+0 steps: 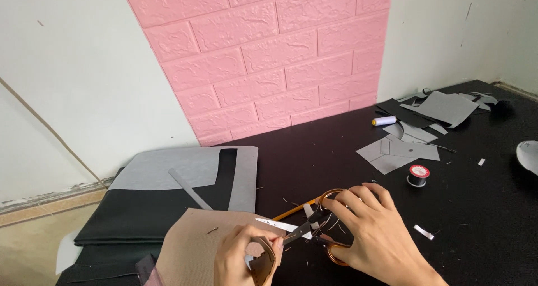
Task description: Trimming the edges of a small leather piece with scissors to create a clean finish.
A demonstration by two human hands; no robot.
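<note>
The right hand (pixel 372 233) holds the scissors (pixel 314 230) by their loops, and the left hand (pixel 244 258), at their eight o'clock, pinches a small brown piece (pixel 263 266) that looks thin, light and bendy.

one pair of orange-handled metal scissors (pixel 314 230); two thread spools, one white-and-yellow (pixel 384 120), one red-capped black (pixel 418 175); one orange pencil (pixel 294 209); one grey flat ruler strip (pixel 189 189).

The wall panel (pixel 263 56) is pink with a raised brick pattern, the table (pixel 314 157) black. The scissors (pixel 314 227) have orange-brown handles; the sheet (pixel 193 244) is tan, the scraps (pixel 400 151) grey.
</note>
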